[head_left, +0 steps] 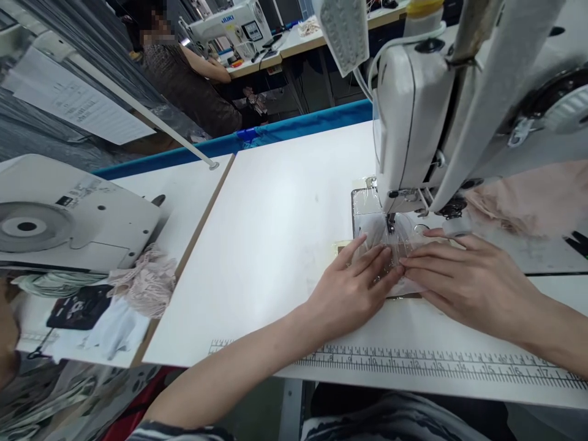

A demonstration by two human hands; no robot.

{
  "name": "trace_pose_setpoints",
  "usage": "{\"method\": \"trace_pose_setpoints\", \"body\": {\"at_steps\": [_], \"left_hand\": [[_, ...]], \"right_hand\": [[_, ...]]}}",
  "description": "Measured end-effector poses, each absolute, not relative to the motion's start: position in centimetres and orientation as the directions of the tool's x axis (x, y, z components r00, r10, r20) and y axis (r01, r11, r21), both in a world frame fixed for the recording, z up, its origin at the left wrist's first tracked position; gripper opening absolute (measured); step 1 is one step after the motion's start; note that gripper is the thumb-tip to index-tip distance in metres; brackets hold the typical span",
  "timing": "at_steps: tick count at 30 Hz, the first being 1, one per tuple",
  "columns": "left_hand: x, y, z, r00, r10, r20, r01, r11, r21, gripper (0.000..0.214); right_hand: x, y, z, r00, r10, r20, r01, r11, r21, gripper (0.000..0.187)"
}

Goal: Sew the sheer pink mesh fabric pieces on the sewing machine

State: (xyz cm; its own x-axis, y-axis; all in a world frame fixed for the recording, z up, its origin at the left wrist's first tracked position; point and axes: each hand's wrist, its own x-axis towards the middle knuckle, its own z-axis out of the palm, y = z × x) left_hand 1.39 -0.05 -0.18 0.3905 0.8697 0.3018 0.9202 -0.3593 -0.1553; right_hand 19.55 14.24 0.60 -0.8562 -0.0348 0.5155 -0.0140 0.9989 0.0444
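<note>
A piece of sheer, pale fabric [401, 237] lies gathered under the needle and presser foot of a white sewing machine [413, 116]. To the left of the needle, my left hand [356, 291] holds the fabric down, fingers bent and index finger stretched forward. My right hand [463, 278] grips it from the right, fingers close together and fingertips almost meeting my left thumb. Both hands rest at the metal needle plate [365, 202]. The fabric between the fingertips is partly hidden.
Light pink fabric [537, 196] lies right of the machine, near black-handled scissors [576, 245]. A printed ruler [413, 361] runs along the table's front edge. Left stand another sewing machine [78, 214] and a pink fabric bundle [147, 282]. A person [184, 79] sits at a machine beyond.
</note>
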Motion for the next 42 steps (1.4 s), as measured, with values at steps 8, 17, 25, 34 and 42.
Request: {"method": "trace_pose_setpoints", "body": {"at_steps": [8, 17, 25, 34, 42], "left_hand": [[1.3, 0.2, -0.3, 0.379, 0.872, 0.309, 0.925, -0.359, -0.122, 0.037], [0.9, 1.1, -0.5, 0.356, 0.873, 0.333, 0.934, -0.331, -0.132, 0.035], [0.1, 2.3, -0.7, 0.325, 0.887, 0.328, 0.945, -0.311, -0.096, 0.036], [-0.7, 3.2, -1.2, 0.261, 0.909, 0.326, 0.964, -0.261, -0.043, 0.039], [0.7, 1.6, -1.2, 0.322, 0.829, 0.458, 0.941, -0.335, -0.055, 0.031]], "right_hand": [[19.6, 14.2, 0.5, -0.855, -0.016, 0.518, -0.004, 1.000, 0.023, 0.033], [19.2, 14.6, 0.3, -0.843, -0.037, 0.536, 0.011, 0.996, 0.086, 0.028], [18.7, 15.6, -0.5, -0.833, -0.055, 0.551, 0.022, 0.991, 0.132, 0.023], [18.0, 16.5, -0.7, -0.836, -0.039, 0.548, 0.100, 0.970, 0.222, 0.019], [19.0, 15.3, -0.5, -0.838, -0.087, 0.539, 0.032, 0.978, 0.207, 0.017]]}}
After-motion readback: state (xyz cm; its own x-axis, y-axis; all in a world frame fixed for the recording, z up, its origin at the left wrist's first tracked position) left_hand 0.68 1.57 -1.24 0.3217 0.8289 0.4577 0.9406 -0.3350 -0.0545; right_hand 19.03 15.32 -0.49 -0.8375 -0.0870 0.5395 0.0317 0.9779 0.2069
